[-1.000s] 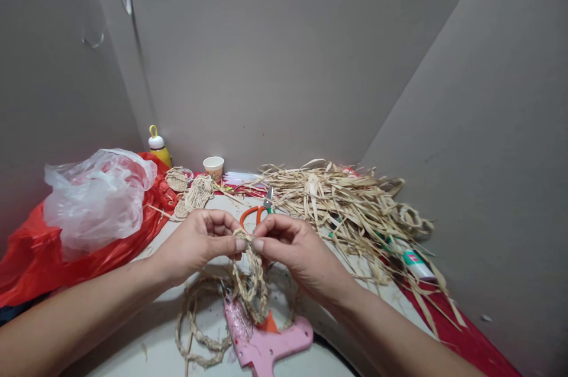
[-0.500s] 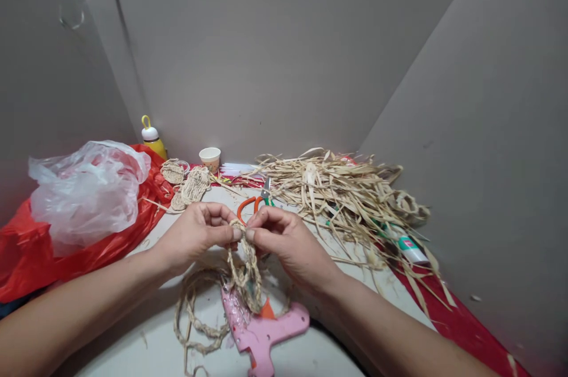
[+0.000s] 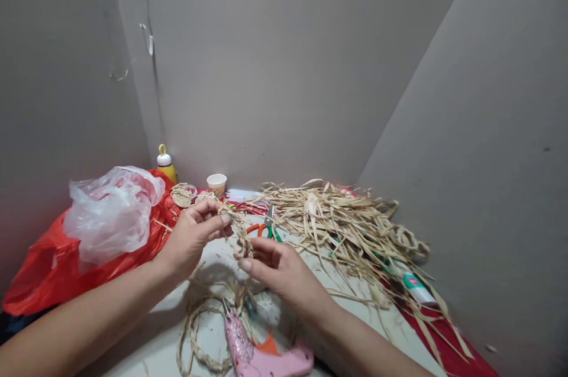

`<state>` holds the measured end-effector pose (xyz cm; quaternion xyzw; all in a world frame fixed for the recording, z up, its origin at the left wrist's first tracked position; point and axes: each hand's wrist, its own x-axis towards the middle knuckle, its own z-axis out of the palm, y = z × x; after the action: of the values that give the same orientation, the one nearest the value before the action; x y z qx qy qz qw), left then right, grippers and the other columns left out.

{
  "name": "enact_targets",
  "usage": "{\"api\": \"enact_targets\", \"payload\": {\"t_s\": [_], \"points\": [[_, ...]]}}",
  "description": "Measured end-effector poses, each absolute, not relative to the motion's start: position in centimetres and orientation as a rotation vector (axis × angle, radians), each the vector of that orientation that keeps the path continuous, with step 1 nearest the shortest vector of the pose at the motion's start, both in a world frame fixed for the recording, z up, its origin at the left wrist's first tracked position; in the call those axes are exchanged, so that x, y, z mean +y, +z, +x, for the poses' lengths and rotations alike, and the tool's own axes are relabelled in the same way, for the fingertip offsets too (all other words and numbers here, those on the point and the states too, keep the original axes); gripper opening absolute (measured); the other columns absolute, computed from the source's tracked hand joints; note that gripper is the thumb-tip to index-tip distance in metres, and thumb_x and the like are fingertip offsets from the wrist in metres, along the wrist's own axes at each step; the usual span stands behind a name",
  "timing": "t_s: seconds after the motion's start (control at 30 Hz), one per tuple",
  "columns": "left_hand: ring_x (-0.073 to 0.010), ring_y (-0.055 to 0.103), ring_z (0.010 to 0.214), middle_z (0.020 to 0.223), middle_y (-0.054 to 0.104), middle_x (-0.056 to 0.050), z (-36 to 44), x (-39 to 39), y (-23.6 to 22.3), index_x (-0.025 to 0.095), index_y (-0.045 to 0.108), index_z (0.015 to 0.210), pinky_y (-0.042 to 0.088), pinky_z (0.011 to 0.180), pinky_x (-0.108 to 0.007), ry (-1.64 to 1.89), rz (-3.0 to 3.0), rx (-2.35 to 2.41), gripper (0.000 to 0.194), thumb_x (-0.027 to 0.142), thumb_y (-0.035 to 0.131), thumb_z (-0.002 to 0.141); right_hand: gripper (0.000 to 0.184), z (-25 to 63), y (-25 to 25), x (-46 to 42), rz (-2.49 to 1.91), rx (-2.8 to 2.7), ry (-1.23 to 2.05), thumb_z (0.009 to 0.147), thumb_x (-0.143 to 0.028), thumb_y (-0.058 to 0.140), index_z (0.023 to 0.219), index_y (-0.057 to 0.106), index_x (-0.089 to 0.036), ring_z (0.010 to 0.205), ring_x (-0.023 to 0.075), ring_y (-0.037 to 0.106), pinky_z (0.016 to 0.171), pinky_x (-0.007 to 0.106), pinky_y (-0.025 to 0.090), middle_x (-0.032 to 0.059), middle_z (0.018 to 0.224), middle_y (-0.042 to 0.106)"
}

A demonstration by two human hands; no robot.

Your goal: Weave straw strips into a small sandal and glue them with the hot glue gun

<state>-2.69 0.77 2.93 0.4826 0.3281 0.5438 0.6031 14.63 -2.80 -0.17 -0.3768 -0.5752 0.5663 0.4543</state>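
Note:
A braided straw cord is stretched between my two hands above the table. My left hand pinches its upper end between thumb and fingers. Lower and to the right, my right hand grips the cord near its thumb and fingertips. Below, more of the braid lies in loops on the white tabletop. Beside those loops a pink hot glue gun with an orange trigger rests on its side, its nozzle pointing away from me. Scissors with orange and green handles lie just beyond my hands.
A large heap of dry straw strips covers the back right, with a white-green bottle at its edge. Red and clear plastic bags bulge at the left. A paper cup and yellow bottle stand by the grey partition.
My hands have drawn apart, the left rising and the right dropping, with the cord now spanning between them. The camera view has tilted up, showing shelves beyond the partition.

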Motion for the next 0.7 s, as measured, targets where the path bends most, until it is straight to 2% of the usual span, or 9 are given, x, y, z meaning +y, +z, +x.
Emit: {"api": "enact_targets", "payload": {"t_s": [0.1,0.2,0.27,0.37,0.5,0.6,0.7], "points": [[-0.0102,0.058,0.064,0.068,0.062,0.004,-2.4,0.5,2.5,0.016,0.059,0.076,0.048,0.068,-0.025,1.222,1.157,0.784,0.022,0.022,0.079,0.070,0.023,13.9,-0.8,-3.0,-0.864,-1.410,1.451,0.074,-0.039,0.076,0.080,0.072,-0.016,0.070,0.0153,0.063,0.069,0.028,0.048,0.0014,0.074,0.070],[-0.0128,0.060,0.072,0.075,0.064,0.001,-2.8,0.6,2.5,0.017,0.062,0.083,0.048,0.072,-0.027,1.128,1.247,0.804,0.018,0.022,0.076,0.073,0.021,14.1,-1.0,-2.9,-0.941,-1.367,1.407,0.077,-0.037,0.072,0.075,0.070,-0.016,0.063,0.0140,0.061,0.064,0.026,0.047,0.0014,0.070,0.070],[-0.0171,0.062,0.088,0.093,0.067,-0.003,-3.3,0.9,3.0,0.019,0.064,0.097,0.048,0.080,-0.030,1.106,1.325,0.804,0.023,0.021,0.071,0.075,0.018,14.5,-0.8,-2.7,-0.975,-1.370,1.356,0.078,-0.034,0.068,0.076,0.069,-0.016,0.062,0.0140,0.062,0.062,0.026,0.047,0.0020,0.072,0.070],[-0.0230,0.057,0.113,0.122,0.062,-0.008,-4.3,1.0,4.2,0.022,0.060,0.117,0.045,0.093,-0.035,1.233,1.507,0.822,0.036,0.021,0.065,0.081,0.013,15.3,-0.4,-2.4,-1.024,-1.487,1.174,0.079,-0.027,0.063,0.071,0.066,-0.018,0.062,0.0140,0.060,0.060,0.026,0.046,-0.0003,0.067,0.066],[-0.0243,0.047,0.128,0.138,0.052,-0.006,-4.8,0.0,4.9,0.028,0.053,0.127,0.036,0.108,-0.039,1.479,1.952,0.921,0.046,0.022,0.066,0.084,0.014,15.9,0.6,-2.1,-1.039,-1.600,0.990,0.080,-0.021,0.060,0.068,0.066,-0.018,0.058,0.0129,0.054,0.056,0.024,0.041,-0.0022,0.061,0.060],[-0.0247,0.044,0.131,0.144,0.047,-0.006,-4.5,-0.8,4.5,0.030,0.047,0.135,0.033,0.112,-0.040,1.528,2.112,0.930,0.054,0.021,0.066,0.085,0.016,16.2,2.0,-1.4,-1.029,-1.535,0.944,0.081,-0.027,0.062,0.069,0.068,-0.017,0.057,0.0130,0.056,0.054,0.025,0.042,-0.0012,0.060,0.062],[-0.0240,0.053,0.121,0.135,0.055,-0.010,-3.9,-0.6,3.6,0.024,0.049,0.131,0.040,0.105,-0.039,1.334,2.012,0.967,0.045,0.028,0.062,0.088,0.019,16.6,4.0,-0.1,-1.021,-1.401,0.978,0.074,-0.033,0.071,0.068,0.069,-0.016,0.057,0.0141,0.062,0.057,0.026,0.048,0.0011,0.062,0.067]]}}
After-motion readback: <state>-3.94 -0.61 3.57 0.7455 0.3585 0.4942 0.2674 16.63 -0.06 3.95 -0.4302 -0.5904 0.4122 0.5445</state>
